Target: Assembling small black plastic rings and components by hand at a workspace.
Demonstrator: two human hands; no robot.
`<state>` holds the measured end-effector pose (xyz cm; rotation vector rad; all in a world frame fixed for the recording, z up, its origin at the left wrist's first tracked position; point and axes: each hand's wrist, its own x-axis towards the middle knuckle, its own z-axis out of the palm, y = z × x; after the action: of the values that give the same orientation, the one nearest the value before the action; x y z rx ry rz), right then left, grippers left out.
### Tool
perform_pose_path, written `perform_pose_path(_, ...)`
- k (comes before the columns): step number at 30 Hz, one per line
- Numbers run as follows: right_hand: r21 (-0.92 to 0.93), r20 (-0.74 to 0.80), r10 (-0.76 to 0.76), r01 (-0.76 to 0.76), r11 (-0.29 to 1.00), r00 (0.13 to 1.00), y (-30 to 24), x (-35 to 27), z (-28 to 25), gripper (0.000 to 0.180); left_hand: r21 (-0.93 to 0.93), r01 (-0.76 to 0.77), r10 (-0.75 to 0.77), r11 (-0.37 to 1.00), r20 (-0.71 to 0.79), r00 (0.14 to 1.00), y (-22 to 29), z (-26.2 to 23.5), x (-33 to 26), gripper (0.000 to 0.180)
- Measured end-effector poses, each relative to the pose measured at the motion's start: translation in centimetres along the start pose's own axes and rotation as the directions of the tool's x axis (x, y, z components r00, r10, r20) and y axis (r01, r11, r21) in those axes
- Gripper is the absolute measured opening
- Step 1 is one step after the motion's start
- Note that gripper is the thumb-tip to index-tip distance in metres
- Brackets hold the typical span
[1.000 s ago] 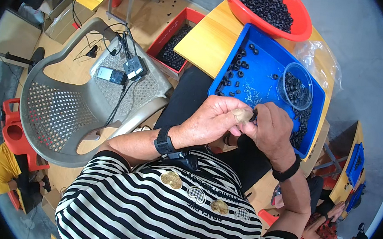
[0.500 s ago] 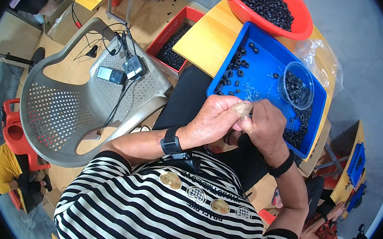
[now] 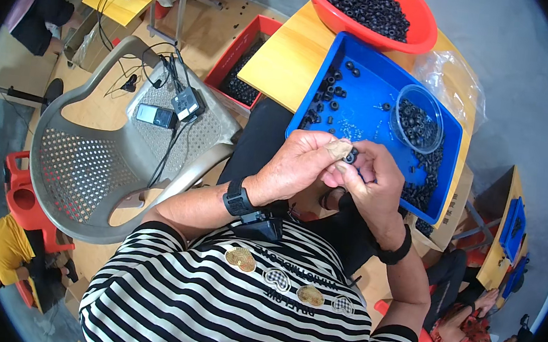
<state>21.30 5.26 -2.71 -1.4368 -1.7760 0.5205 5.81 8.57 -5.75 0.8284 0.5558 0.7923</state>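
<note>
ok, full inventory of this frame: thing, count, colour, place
small ring: one, black, pinched between both hands' fingertips
tray: one, blue, on the table ahead, loose black rings scattered inside
clear cup: one, transparent, in the tray's right part, holding black rings
basin: one, red, beyond the tray, heaped with black rings
table: one, yellow-orange, under tray and basin
red crate: one, on the floor left of the table, black rings inside
plastic chair: one, grey, to the left, with phone, charger and cables on its seat
plastic bag: one, clear, right of the basin
left hand: wristband, above lap
right hand: wristband, meeting the left
</note>
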Motion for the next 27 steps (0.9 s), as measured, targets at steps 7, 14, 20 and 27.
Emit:
perform_pose_path(7,-0.102,-0.081,0.097,-0.105,0.989,0.992,0.9,1.4,-2.6,0.027,-0.013,0.125,-0.126,0.992,-0.072,0.989,1.1,-0.4,-0.6,0.031)
perform_pose_path(14,-0.316,-0.256,0.109,-0.19,0.93,0.96,6.4,4.2,-7.6,0.03,0.106,0.223,-0.223,0.969,-0.014,0.975,0.9,-2.8,-2.1,0.025)
perform_pose_path(20,-0.396,-0.076,0.124,-0.144,0.907,0.989,5.3,4.8,-6.7,0.028,0.13,0.258,-0.265,0.957,0.045,0.963,0.7,-3.5,-2.4,0.026)
perform_pose_path(27,-0.414,0.371,0.154,0.014,0.91,0.916,3.1,5.6,-2.7,0.024,0.087,0.256,-0.261,0.963,0.058,0.963,0.6,-4.0,-2.5,0.025)
